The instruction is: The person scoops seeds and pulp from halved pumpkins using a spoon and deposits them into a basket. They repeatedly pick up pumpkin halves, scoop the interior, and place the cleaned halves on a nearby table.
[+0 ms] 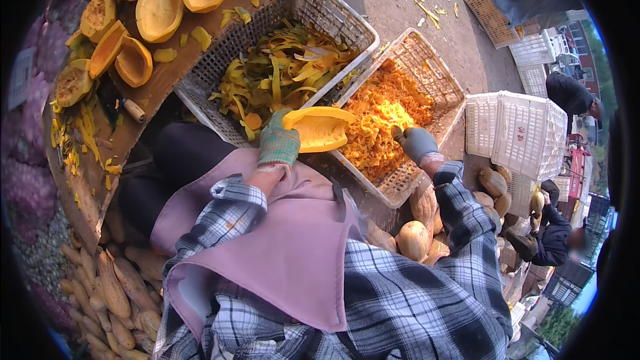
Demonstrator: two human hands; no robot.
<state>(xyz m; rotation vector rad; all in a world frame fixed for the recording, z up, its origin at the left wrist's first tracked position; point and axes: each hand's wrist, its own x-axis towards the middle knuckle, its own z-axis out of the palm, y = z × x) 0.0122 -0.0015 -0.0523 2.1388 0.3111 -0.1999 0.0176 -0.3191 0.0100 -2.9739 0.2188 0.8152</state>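
My left hand (279,142), in a green and grey knit glove, grips one end of a peeled, hollowed squash half (320,132). Its cut side faces up, beside a white plastic crate (452,80) heaped with orange squash pulp (382,120). At the right side of that heap is my right hand (419,144) in a grey glove. Its fingers are curled and their tips are partly hidden, so whether it holds something cannot be told. A second crate (345,10), holding green and yellow peel strips (285,70), stands to the left of the pulp crate.
On the wooden table (120,155) at left lie several peeled squash halves (159,7) and a wooden-handled blade (134,110). Whole squashes are piled lower left (115,290) and by my right arm (414,240). White crates (525,130) are stacked at right, with people (552,240) beyond.
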